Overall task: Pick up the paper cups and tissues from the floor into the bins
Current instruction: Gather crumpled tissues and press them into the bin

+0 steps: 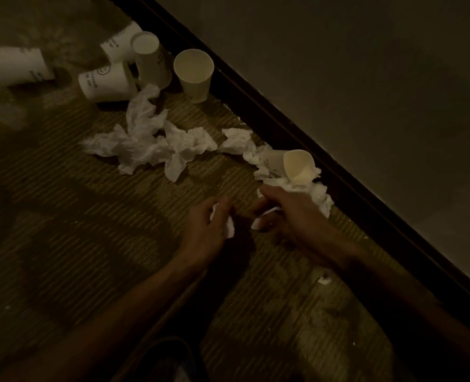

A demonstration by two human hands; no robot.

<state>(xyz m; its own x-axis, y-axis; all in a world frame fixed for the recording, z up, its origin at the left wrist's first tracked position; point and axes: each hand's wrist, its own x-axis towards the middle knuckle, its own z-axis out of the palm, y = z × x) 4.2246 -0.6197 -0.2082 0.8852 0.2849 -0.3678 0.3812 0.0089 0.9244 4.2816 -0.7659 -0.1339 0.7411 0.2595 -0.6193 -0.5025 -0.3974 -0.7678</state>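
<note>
I judge the task to be at an early stage, because most of the litter lies on the floor (90, 216) and I see no bin in this view. At the far left there is a cluster of paper cups (107, 82), most of them on their sides, and one upright cup (194, 74) stands just beside the dark foot of the wall (366, 78). In the middle the crumpled tissues (151, 144) spread in a loose pile. To the right a tipped cup (297, 166) lies on more tissue, close to the wall.

Both hands are low over the floor, near to each other. The grip of the left hand (209, 221) is curled around a small wad (224, 226) of tissue. The grip of the right hand (283, 213) seems to pinch a white scrap (257, 223), and its knuckles are just beside the tissue under the tipped cup. The light is weak, so I cannot tell how firmly the scrap is held.
</note>
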